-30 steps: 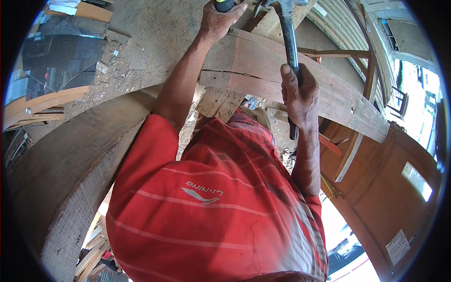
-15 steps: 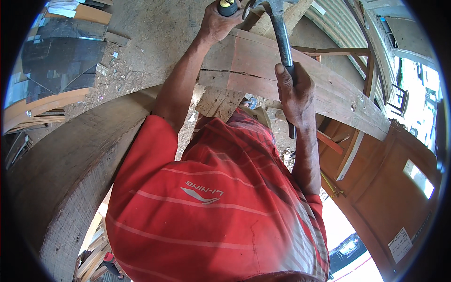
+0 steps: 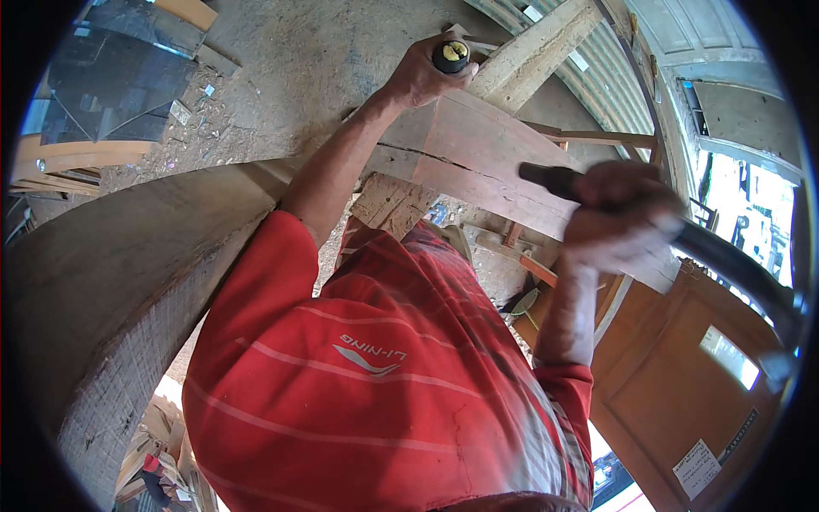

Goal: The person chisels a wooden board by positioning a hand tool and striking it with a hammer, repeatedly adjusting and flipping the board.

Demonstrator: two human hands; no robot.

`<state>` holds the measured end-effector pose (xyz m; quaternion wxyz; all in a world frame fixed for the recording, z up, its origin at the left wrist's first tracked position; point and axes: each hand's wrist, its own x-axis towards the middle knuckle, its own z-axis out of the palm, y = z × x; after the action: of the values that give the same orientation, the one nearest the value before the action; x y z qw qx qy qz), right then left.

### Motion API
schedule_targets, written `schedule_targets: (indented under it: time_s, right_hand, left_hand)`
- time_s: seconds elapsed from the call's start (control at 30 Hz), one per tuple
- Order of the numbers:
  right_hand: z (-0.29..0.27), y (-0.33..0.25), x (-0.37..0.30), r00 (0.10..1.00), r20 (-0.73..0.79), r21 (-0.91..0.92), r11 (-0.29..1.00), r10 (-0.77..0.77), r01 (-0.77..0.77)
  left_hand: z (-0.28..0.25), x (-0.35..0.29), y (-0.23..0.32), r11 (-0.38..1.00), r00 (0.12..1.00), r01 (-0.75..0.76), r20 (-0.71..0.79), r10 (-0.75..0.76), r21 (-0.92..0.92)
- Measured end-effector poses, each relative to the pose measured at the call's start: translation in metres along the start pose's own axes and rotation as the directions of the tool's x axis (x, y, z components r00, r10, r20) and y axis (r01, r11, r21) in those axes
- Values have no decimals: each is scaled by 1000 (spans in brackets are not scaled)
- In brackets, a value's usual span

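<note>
My left hand [image 3: 420, 78] is wrapped round an upright chisel [image 3: 451, 55], seen end-on: a black handle with a battered yellow butt. Its blade is hidden below the fist. Beneath that hand lies a wide wooden plank [image 3: 486, 162] with a long dark crack and a paler reddish face. Out to the right, my right hand [image 3: 618, 213], smeared by motion, grips a claw hammer [image 3: 725, 260] by its dark handle. The hammer's head is at the far right rim of the view, well away from the chisel.
A thick curved timber [image 3: 145, 247] runs along my left side. Across the far side of the plank lies a pale beam [image 3: 546, 51], with corrugated sheeting behind it. A brown panel [image 3: 674, 384] stands at the lower right. Dark sheets [image 3: 111, 85] are stacked at the far left.
The hammer has swung from near the chisel out to the right, its head now by the rim. My left hand and the chisel appear slightly lower and further right as the view shifts.
</note>
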<state>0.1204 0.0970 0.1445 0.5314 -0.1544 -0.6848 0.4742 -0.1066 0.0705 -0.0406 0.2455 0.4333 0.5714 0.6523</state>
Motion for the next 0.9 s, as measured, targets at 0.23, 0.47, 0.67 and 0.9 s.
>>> schedule_targets:
  time_s: [0.23,0.47,0.67,0.9]
  right_hand:
    - [-5,36,-43,774,131,-606,668,620,-432]
    - [-42,36,-58,815,22,-597,661,580,-454]
    - [-48,51,-97,718,-45,-557,579,695,-595]
    - [-56,55,-104,619,-85,-543,485,781,-686]
  left_hand:
    - [-2,-1,-12,997,997,52,-68,-48,53]
    - [-18,7,-12,934,970,18,-221,-103,-358]
    - [-10,9,-8,950,958,121,-217,-188,-287]
    - [-7,8,-18,966,962,138,-204,-184,-219]
